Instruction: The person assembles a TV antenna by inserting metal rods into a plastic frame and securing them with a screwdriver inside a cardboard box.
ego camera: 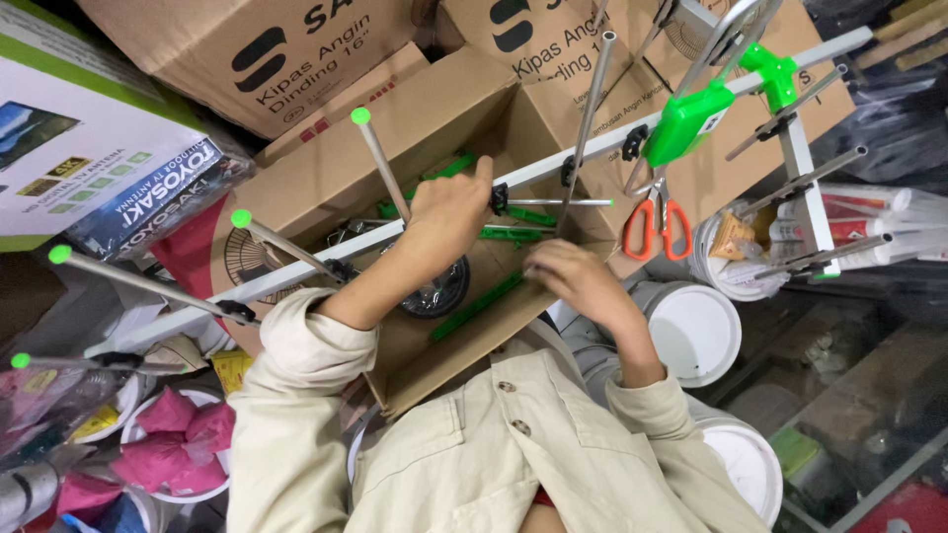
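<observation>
L hand (446,212) fingers clamp antenna boom (296,271); R hand (578,281) fingers curled, grip unclear; risk: long rods (380,163) snag box (326,178), boom twists.

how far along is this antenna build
Done: several green-tipped rods already sit clipped along the white boom. In hand: left hand grips the boom, right hand reaches over the open box. Left: loose green parts lie inside it.
</observation>
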